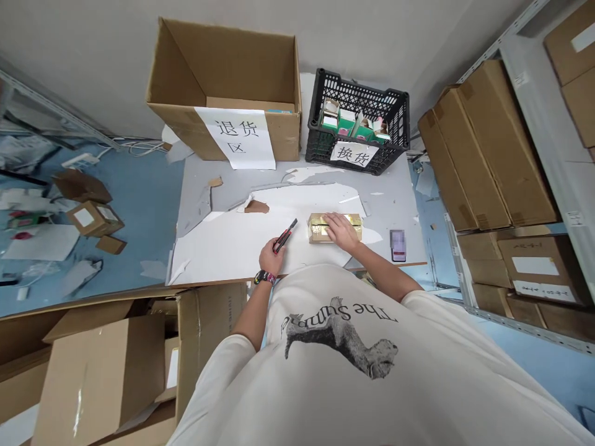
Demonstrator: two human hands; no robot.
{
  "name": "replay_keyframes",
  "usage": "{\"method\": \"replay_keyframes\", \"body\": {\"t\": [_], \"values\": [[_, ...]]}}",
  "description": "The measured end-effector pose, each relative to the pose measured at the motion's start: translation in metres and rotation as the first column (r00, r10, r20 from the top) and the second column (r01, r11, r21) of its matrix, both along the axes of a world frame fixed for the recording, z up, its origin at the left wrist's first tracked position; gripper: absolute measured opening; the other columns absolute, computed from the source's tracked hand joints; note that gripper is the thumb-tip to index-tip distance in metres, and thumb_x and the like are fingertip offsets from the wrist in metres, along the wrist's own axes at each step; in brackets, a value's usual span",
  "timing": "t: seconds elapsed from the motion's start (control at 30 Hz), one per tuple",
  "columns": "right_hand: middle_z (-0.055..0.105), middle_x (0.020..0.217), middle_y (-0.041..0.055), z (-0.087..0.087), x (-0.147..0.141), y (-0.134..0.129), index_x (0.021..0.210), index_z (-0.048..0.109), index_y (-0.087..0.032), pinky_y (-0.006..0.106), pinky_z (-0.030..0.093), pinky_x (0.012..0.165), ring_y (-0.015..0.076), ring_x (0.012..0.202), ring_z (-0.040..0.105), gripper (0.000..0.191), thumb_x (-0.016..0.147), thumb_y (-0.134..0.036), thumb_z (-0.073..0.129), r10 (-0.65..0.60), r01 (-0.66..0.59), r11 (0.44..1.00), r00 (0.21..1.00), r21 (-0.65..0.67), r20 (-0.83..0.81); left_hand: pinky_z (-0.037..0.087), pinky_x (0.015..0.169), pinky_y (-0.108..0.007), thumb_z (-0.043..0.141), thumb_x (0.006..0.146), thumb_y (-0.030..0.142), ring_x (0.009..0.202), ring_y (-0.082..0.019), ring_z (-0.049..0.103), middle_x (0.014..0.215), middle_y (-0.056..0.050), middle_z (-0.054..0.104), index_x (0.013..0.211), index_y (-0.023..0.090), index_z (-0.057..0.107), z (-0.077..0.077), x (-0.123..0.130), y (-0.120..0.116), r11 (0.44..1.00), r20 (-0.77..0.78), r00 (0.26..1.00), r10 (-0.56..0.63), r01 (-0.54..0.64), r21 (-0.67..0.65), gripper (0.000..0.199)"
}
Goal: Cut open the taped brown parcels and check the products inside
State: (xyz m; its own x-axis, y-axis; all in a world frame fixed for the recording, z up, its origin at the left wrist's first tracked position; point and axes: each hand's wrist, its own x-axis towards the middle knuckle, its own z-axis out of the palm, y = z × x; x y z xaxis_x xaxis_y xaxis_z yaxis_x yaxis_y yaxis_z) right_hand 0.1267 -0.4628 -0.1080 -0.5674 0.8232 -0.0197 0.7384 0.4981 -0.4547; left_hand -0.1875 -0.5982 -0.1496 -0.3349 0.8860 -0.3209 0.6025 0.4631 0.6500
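Note:
In the head view, my left hand (272, 256) is closed round a red and black box cutter (284, 236), its dark tip pointing up and to the right. To the right of it, a small brown carton (318, 234) with shiny tape along its top lies on the white-covered table (209, 248). My right hand (341, 231) rests over the carton's top, fingers spread and lying flat on it. A gap separates the cutter's tip from the carton.
A large open cardboard box (186, 127) and a black crate (395, 127) holding small green and white boxes stand at the back. A phone (398, 245) lies at the right. Cartons (88, 378) fill the lower left; shelves (548, 186) stand right.

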Motion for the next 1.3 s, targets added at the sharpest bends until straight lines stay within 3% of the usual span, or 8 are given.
{"method": "replay_keyframes", "body": {"t": [0.3, 0.5, 0.7, 0.87, 0.97, 1.1, 1.2, 1.3], "values": [[0.053, 0.183, 0.0175, 0.003, 0.067, -0.014, 0.171, 0.064, -0.025, 0.082, 0.026, 0.140, 0.0474, 0.173, 0.039, 0.062, 0.113, -0.048, 0.055, -0.428, 0.428, 0.904, 0.904, -0.008, -0.022, 0.047, 0.114, -0.057, 0.065, 0.104, 0.038, 0.138, -0.043, 0.062, 0.148, -0.024, 0.070, 0.150, 0.021, 0.072, -0.026, 0.011, 0.008, 0.993, -0.168, 0.985, 0.044, -0.062, -0.102, 0.050], [0.068, 0.168, 0.0173, -0.007, 0.080, -0.026, 0.158, 0.075, -0.023, 0.062, 0.042, 0.141, 0.0359, 0.161, 0.057, 0.060, 0.115, -0.053, 0.046, -0.522, 0.499, 0.852, 0.832, -0.160, -0.185, 0.042, 0.124, -0.066, 0.069, 0.103, 0.033, 0.151, -0.047, 0.052, 0.156, -0.026, 0.063, 0.158, 0.018, 0.066, -0.019, 0.019, 0.020, 0.993, -0.210, 0.974, 0.082, -0.099, -0.071, 0.057], [0.062, 0.176, 0.0185, -0.017, 0.057, -0.028, 0.175, 0.057, -0.019, 0.057, 0.038, 0.144, 0.0324, 0.165, 0.055, 0.072, 0.114, -0.054, 0.045, -0.621, 0.565, 0.783, 0.733, -0.261, -0.277, 0.056, 0.118, -0.047, 0.063, 0.113, 0.051, 0.130, -0.030, 0.072, 0.162, -0.021, 0.062, 0.173, 0.022, 0.055, 0.005, 0.049, 0.066, 0.994, 0.251, 0.967, -0.052, 0.025, 0.111, 0.067], [0.054, 0.183, 0.0181, -0.022, 0.049, -0.022, 0.182, 0.047, -0.018, 0.055, 0.035, 0.145, 0.0313, 0.172, 0.049, 0.081, 0.114, -0.062, 0.040, -0.673, 0.593, 0.736, 0.692, -0.327, -0.261, 0.059, 0.115, -0.046, 0.071, 0.107, 0.071, 0.143, -0.036, 0.070, 0.170, -0.022, 0.063, 0.185, 0.025, 0.041, 0.018, 0.077, 0.100, 0.995, 0.468, 0.879, -0.090, 0.094, 0.014, 0.096], [0.056, 0.181, 0.0170, -0.021, 0.052, -0.015, 0.183, 0.045, -0.022, 0.059, 0.040, 0.142, 0.0336, 0.170, 0.052, 0.087, 0.111, -0.071, 0.043, -0.696, 0.589, 0.705, 0.682, -0.395, -0.226, 0.066, 0.101, -0.046, 0.073, 0.102, 0.076, 0.134, -0.037, 0.076, 0.167, -0.018, 0.069, 0.190, 0.029, 0.032, 0.019, 0.082, 0.108, 0.979, 0.509, 0.855, -0.097, 0.173, -0.104, 0.108], [0.071, 0.163, 0.0182, -0.015, 0.058, -0.011, 0.177, 0.050, -0.027, 0.063, 0.059, 0.127, 0.0362, 0.141, 0.075, 0.085, 0.108, -0.077, 0.051, -0.711, 0.543, 0.667, 0.667, -0.510, -0.220, 0.071, 0.085, -0.042, 0.076, 0.100, 0.075, 0.121, -0.034, 0.080, 0.166, -0.015, 0.071, 0.192, 0.036, 0.022, 0.017, 0.077, 0.110, 0.949, 0.601, 0.796, -0.070, 0.238, -0.205, 0.114], [0.079, 0.139, 0.0137, -0.008, 0.059, -0.018, 0.171, 0.052, -0.030, 0.059, 0.073, 0.102, 0.0311, 0.107, 0.080, 0.083, 0.105, -0.081, 0.055, -0.781, 0.547, 0.544, 0.608, -0.637, -0.145, 0.073, 0.083, -0.043, 0.084, 0.098, 0.067, 0.121, -0.033, 0.080, 0.169, -0.019, 0.066, 0.191, 0.037, 0.021, 0.016, 0.071, 0.105, 0.949, 0.694, 0.718, -0.056, 0.254, -0.186, 0.116], [0.080, 0.126, 0.0074, -0.003, 0.057, -0.031, 0.165, 0.052, -0.036, 0.048, 0.077, 0.085, 0.0255, 0.095, 0.076, 0.078, 0.104, -0.084, 0.055, -0.851, 0.589, 0.424, 0.520, -0.688, -0.080, 0.072, 0.086, -0.044, 0.088, 0.097, 0.059, 0.122, -0.033, 0.079, 0.175, -0.023, 0.057, 0.187, 0.037, 0.029, 0.016, 0.067, 0.094, 0.964, 0.758, 0.649, -0.065, 0.236, -0.120, 0.110]]}}
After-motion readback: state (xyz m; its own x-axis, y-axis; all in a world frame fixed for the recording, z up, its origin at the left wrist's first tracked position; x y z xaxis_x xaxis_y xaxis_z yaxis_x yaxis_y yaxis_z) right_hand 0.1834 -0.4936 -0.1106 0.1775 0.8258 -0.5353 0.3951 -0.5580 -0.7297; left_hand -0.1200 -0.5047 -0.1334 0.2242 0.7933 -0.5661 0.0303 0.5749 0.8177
